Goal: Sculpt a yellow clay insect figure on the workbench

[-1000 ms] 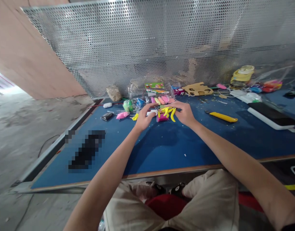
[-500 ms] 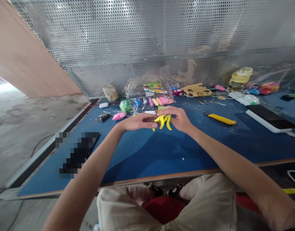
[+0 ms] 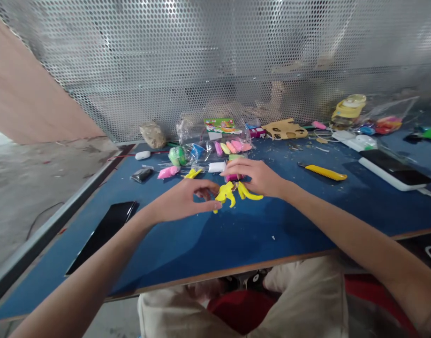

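Both hands met over worktop (image 3: 236, 234) middle: left hand (image 3: 182, 199) and right hand (image 3: 259, 177), each grip pinching yellow clay figure (image 3: 232, 193) from opposite sides, probably steadying soft limbs. Clay packets (image 3: 215, 148) near far edge.

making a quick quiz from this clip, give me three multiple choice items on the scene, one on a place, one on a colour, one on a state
1. Where does the dark phone lie?
A. near the table's left edge
B. beside the mesh wall
C. on the lap

2. What colour is the clay piece between the hands?
A. blue
B. yellow
C. white

3. How is the right hand?
A. flat, far from the clay
B. on the utility knife
C. fingers on the clay piece

Answers: 1 A, it lies by the blue table edge; 2 B, plainly yellow; 3 C, the left hand pinches it too.
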